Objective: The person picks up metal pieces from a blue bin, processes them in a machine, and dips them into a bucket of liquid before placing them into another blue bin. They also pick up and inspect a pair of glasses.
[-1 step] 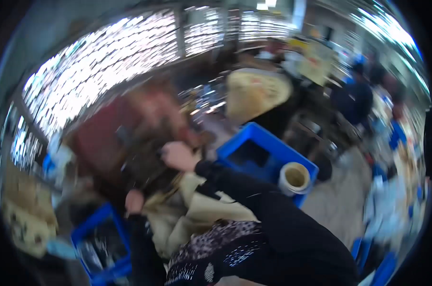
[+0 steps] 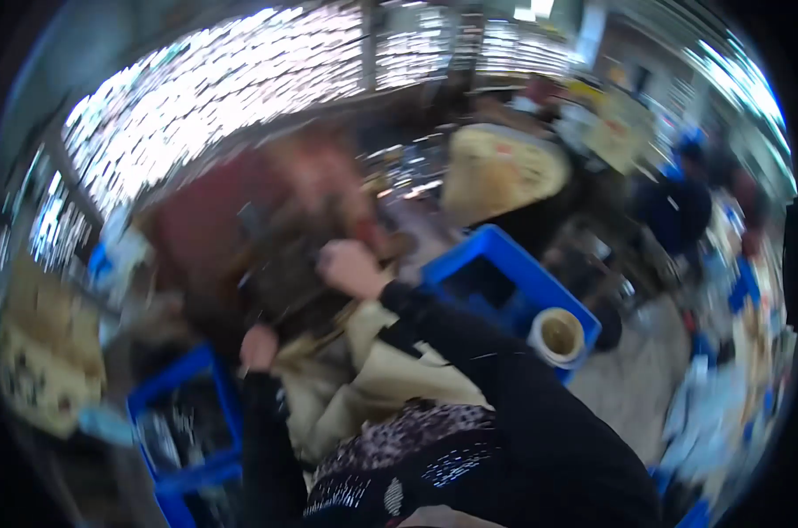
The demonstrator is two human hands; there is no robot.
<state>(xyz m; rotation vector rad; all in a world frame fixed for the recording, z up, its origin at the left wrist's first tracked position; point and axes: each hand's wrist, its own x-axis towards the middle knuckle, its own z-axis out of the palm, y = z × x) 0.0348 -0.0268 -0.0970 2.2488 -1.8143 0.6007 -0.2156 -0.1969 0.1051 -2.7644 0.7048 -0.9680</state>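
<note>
Both hands gripped a crumpled beige cloth garment (image 2: 364, 378): right hand (image 2: 350, 268) clenched above it, left hand (image 2: 258, 345) at its left; presumably mid-sorting, needing a steady lift.

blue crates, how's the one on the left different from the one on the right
The left blue crate sits low by the left hand and holds dark, blurred contents. The right blue crate lies higher, past the right hand, looks mostly empty, and has a tape roll at its near corner. Both are blue, open-topped plastic bins.
</note>
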